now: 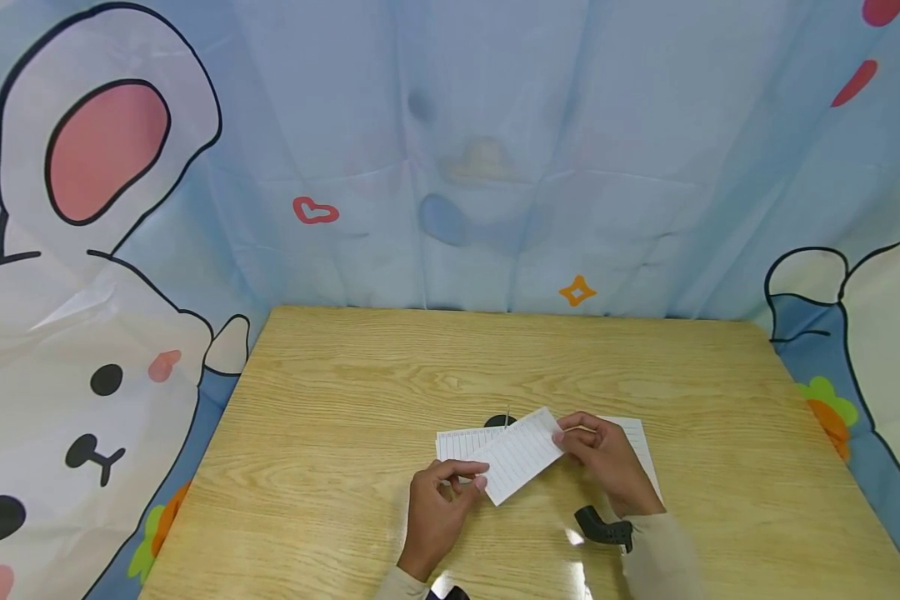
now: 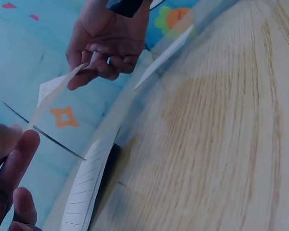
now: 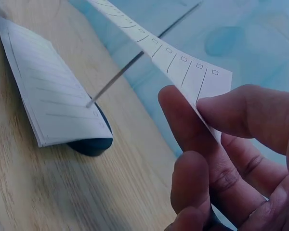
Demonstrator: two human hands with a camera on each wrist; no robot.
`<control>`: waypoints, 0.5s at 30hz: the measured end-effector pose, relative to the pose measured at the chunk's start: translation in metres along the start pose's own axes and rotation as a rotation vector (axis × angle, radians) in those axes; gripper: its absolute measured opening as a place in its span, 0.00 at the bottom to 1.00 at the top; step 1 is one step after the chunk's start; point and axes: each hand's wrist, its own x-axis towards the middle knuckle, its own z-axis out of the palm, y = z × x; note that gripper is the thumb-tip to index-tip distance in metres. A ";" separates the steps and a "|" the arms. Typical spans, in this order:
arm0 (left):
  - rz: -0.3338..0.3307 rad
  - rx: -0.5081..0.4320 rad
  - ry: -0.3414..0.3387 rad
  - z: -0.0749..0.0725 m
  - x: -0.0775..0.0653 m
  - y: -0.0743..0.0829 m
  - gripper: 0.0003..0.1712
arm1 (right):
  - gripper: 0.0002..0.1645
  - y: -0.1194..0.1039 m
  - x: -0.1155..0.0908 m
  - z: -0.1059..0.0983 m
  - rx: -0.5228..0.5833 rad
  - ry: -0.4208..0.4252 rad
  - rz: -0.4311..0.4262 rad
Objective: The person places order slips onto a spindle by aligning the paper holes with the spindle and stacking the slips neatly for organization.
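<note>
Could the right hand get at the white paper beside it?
Probably yes: the white paper lies close by, nothing visible blocking it, though the right hand would likely first release the lined sheet it pinches.

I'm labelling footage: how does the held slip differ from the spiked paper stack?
The held slip is pinched by the left hand and right hand; the stack rests on the black base. The held slip slants and bows; the stack lies flatter. Both are white, lined paper.

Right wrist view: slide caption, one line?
Right hand pinches lined paper at a thin spike rising from more sheets on a dark base.
</note>
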 end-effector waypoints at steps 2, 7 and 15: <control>0.006 -0.019 0.027 -0.001 0.001 0.000 0.05 | 0.18 -0.002 -0.002 0.002 -0.006 0.000 -0.020; 0.019 -0.040 0.038 -0.006 0.003 0.001 0.05 | 0.16 -0.006 -0.004 0.007 -0.045 0.000 -0.090; 0.044 -0.014 -0.005 -0.014 0.006 0.009 0.06 | 0.15 -0.015 -0.009 0.016 -0.063 0.070 -0.225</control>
